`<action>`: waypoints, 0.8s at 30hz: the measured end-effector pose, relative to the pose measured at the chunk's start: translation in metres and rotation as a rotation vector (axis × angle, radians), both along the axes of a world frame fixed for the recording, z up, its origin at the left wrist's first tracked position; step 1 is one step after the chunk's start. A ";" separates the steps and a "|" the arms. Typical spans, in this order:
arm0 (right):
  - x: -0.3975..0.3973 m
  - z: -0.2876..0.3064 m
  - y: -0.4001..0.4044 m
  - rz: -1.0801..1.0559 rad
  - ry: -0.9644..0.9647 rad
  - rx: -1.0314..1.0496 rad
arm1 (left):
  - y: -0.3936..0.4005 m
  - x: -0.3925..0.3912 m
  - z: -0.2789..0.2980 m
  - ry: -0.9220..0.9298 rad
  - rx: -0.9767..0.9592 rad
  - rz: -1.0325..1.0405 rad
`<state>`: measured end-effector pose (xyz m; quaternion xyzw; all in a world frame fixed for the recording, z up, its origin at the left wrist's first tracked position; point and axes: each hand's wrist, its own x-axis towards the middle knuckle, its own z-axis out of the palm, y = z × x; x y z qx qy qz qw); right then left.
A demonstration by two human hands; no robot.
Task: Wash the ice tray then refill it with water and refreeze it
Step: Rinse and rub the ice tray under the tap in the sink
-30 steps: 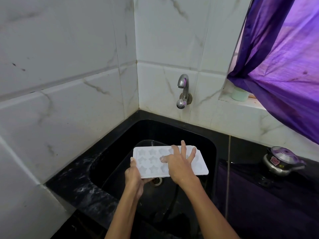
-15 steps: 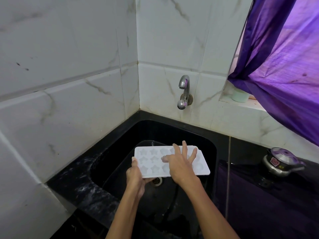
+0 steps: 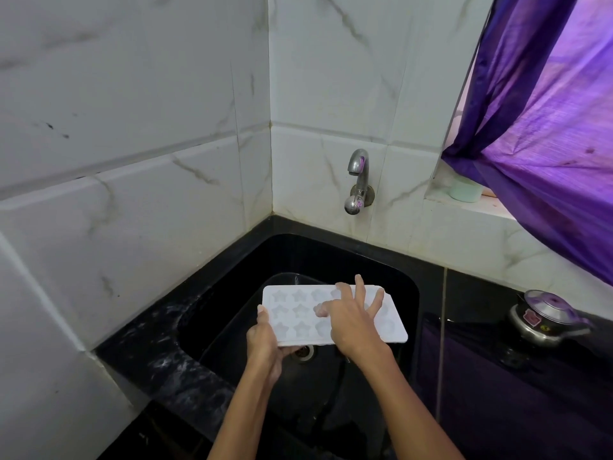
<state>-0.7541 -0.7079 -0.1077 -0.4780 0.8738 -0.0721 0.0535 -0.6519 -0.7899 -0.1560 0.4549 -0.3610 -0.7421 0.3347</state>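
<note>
Honestly not much differs from a second ago — the white ice tray sits in about the same spot, held level over the black sink, just above the drain. The right hand's fingers look spread a touch wider across the moulds than before, and the view has shifted slightly, so everything sits a bit lower and to the right in frame.

The left hand grips the tray's near-left corner, thumb on top of the rim and fingers curled underneath. The right hand lies flat on the tray top, fingers straight and splayed, pressing on the star-shaped cavities rather than grabbing anything.

The tap is on the wall at 12 o'clock from the tray, and no water shows coming out of it. At 3 o'clock on the dark tabletop sits a steel pressure cooker with a red label on its side — too small to read. A pale green cup stands on the sill at about 1 o'clock, next to the purple curtain.
</note>
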 end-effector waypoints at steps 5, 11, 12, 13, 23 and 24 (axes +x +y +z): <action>0.006 0.003 -0.008 0.066 -0.041 -0.119 | 0.002 -0.002 0.001 0.005 0.002 0.002; 0.013 0.000 -0.013 0.144 0.032 -0.023 | 0.005 -0.003 0.000 -0.011 -0.004 0.002; 0.013 0.000 -0.012 0.149 0.039 -0.008 | 0.006 -0.003 0.001 -0.014 -0.005 0.000; 0.013 0.000 -0.011 0.149 0.040 0.000 | 0.007 -0.002 0.001 -0.019 -0.005 -0.002; 0.012 -0.004 -0.011 0.137 0.053 -0.011 | 0.010 -0.004 0.000 -0.029 -0.016 -0.001; 0.011 -0.004 -0.010 0.138 0.054 -0.009 | 0.009 -0.004 -0.001 -0.032 -0.015 -0.001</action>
